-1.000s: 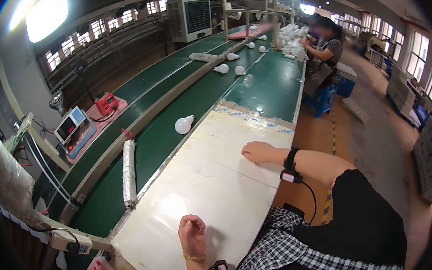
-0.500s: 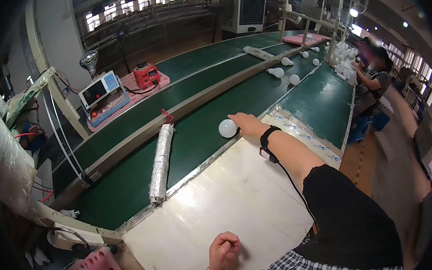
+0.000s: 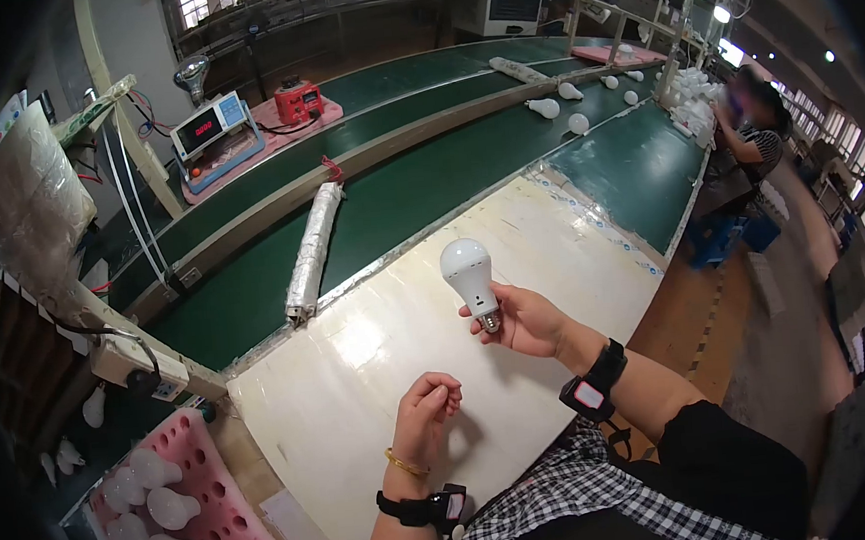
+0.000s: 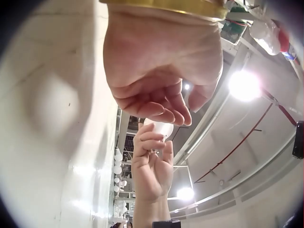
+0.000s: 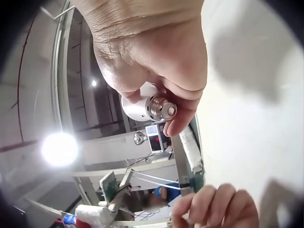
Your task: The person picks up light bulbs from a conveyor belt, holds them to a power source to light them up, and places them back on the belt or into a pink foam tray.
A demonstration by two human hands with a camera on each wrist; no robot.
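A white light bulb [image 3: 468,271] is held in my right hand [image 3: 528,321], its round head up and its metal screw base low between thumb and fingers. In the right wrist view the bulb's screw base [image 5: 163,109] points toward the camera, and the fingers wrap its lower body. My left hand [image 3: 428,411] hovers over the white board [image 3: 360,375], fingers loosely curled and nothing in them. Seen from the left wrist, the left hand [image 4: 161,66] hangs with bent fingers, and the right hand [image 4: 153,171] with the bulb is beyond it.
A pink foam tray [image 3: 229,490] with several bulbs stands at lower left. A foil-wrapped bar [image 3: 313,253] lies across the green conveyor belt [image 3: 399,227]. Farther along are loose bulbs [image 3: 544,109] and a seated person [image 3: 752,137]. A digital meter [image 3: 210,130] stands beyond the belt.
My right hand reached out to the bulb lying on the belt, took hold of it and brought it back over the white board, upright. My left hand stays over the board.
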